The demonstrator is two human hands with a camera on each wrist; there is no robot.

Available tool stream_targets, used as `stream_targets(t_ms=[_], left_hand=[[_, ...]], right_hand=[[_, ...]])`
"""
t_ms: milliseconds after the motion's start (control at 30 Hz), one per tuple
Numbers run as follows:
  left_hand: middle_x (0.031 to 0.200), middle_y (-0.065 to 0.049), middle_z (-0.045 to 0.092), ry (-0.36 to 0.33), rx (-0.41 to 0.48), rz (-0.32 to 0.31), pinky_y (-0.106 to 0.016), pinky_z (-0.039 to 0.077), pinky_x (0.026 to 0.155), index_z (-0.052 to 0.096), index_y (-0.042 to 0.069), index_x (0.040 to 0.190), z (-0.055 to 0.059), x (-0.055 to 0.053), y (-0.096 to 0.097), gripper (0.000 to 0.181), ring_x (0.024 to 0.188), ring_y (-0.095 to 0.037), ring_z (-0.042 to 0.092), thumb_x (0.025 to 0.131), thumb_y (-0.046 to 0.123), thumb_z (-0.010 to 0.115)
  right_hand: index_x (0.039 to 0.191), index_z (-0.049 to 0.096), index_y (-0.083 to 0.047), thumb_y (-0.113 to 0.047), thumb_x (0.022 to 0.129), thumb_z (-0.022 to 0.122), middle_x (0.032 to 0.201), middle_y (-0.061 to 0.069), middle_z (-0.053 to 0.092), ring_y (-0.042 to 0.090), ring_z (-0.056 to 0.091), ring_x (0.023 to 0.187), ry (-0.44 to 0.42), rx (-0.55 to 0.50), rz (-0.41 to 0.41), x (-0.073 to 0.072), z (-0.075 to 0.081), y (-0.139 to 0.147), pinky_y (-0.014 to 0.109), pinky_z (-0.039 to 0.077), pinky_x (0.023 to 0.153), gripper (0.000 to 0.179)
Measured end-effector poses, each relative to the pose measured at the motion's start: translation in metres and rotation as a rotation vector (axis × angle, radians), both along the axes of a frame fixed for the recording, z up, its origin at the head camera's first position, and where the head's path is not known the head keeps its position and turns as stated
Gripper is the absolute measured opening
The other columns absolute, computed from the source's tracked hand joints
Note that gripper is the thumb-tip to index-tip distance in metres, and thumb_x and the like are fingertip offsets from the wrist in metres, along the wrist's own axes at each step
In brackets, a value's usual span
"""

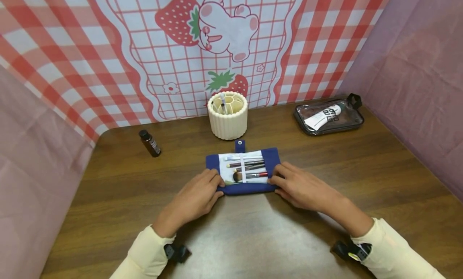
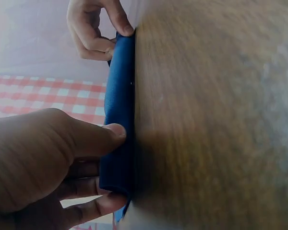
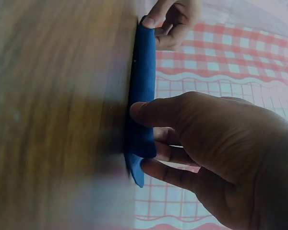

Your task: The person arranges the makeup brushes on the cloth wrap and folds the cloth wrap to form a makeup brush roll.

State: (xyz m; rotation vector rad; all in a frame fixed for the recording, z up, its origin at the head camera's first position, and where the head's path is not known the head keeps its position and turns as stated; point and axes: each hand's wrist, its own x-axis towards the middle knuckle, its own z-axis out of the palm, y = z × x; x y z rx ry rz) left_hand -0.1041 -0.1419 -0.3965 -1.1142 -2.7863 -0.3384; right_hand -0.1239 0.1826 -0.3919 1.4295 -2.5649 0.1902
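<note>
A navy fabric brush roll [image 1: 249, 188] with a white lining lies partly rolled on the table, its near edge folded over. Several makeup brushes [image 1: 249, 165] sit across the lining under a white elastic band [image 1: 242, 168]. My left hand [image 1: 199, 190] pinches the near left corner, thumb in front and fingers behind, as the left wrist view also shows on the blue fold [image 2: 119, 91]. At the near right corner my right hand [image 1: 298, 186] grips the same fold [image 3: 144, 72] between thumb and fingers. A snap tab [image 1: 240, 146] sticks out at the far side.
Behind the roll stands a cream ribbed holder [image 1: 228, 124] with a few brushes inside. A small dark bottle [image 1: 150, 143] is at the left. At the back right lies a clear zip pouch [image 1: 347, 118] holding a white tube [image 1: 322, 118]. A checked cloth [image 1: 318, 50] hangs behind.
</note>
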Motion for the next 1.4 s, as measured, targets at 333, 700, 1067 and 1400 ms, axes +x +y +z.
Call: stream_targets(t_ms=[333,700,1067,1400], left_hand=[[0.097,-0.004,0.058,0.049,0.03,-0.012,-0.036,0.047,0.08,0.069,0.005,0.103,-0.004,-0.002,0.0,0.01,0.088,-0.021,0.051,0.098,0.013,0.065],[0.086,0.001,0.055,-0.068,0.143,0.05,-0.034,0.046,0.075,0.069,0.006,0.093,-0.008,-0.004,-0.001,0.005,0.081,-0.018,0.049,0.096,0.009,0.065],[0.095,0.003,0.058,-0.227,0.278,0.095,-0.039,0.046,0.083,0.06,0.011,0.104,-0.01,-0.005,-0.004,0.011,0.091,-0.018,0.053,0.099,0.019,0.065],[0.088,0.003,0.054,-0.098,0.244,0.12,-0.035,0.046,0.074,0.068,0.013,0.095,-0.009,-0.004,0.0,0.008,0.08,-0.016,0.05,0.097,0.021,0.069]], right_hand=[[0.122,0.064,-0.011,-0.023,0.091,0.074,0.11,0.0,0.057,0.018,0.053,0.102,-0.023,-0.032,0.02,-0.003,-0.001,0.002,0.04,0.049,0.09,0.034],[0.113,0.063,-0.014,-0.011,0.091,0.069,0.101,-0.002,0.065,0.016,0.06,0.093,-0.048,-0.117,0.03,-0.001,-0.004,0.001,0.038,0.053,0.084,0.024],[0.101,0.062,-0.017,-0.002,0.092,0.067,0.097,-0.004,0.063,0.014,0.059,0.091,-0.134,-0.249,-0.067,-0.005,-0.015,-0.004,0.037,0.054,0.076,0.018],[0.109,0.071,-0.017,-0.005,0.095,0.064,0.108,0.002,0.054,0.015,0.054,0.097,-0.1,-0.223,-0.116,-0.004,-0.011,-0.005,0.034,0.052,0.077,0.019]])
